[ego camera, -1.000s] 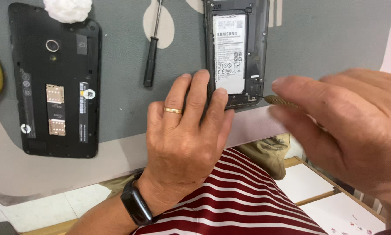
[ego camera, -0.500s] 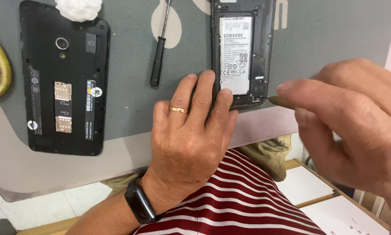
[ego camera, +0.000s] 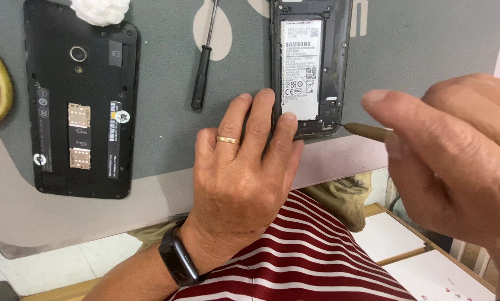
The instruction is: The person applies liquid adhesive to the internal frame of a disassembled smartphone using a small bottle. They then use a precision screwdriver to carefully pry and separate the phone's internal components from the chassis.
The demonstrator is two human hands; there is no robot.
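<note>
— Where do the hands stand?

— The left hand (ego camera: 241, 167) lies flat, fingers spread, on the grey mat (ego camera: 428, 44) of the worktop; its fingertips press the lower left corner of the opened phone (ego camera: 311, 67), which lies face down near the far edge with its back cover off and the white-labelled battery (ego camera: 301, 69) showing; the right hand (ego camera: 456, 161) pinches a thin olive-handled tool (ego camera: 369, 132) between thumb and fingers, the tip touching the phone's lower right corner.

— What could go wrong?

— I judge the tip the main hazard; it sits just beside the battery, and a slip inward could gouge the cell or scratch the board; too much force and the frame may chip; the left hand holds only one corner, so the phone might pivot on the mat under a sideways push.

— Anything else close by?

— A black-handled screwdriver (ego camera: 202, 67) lies just left of the phone, near the left fingertips; a sweep of that hand could knock it; a second opened phone (ego camera: 83, 106), black, lies well apart to the left, with a white wad (ego camera: 100, 10) at its top edge; neither seems at risk.
</note>
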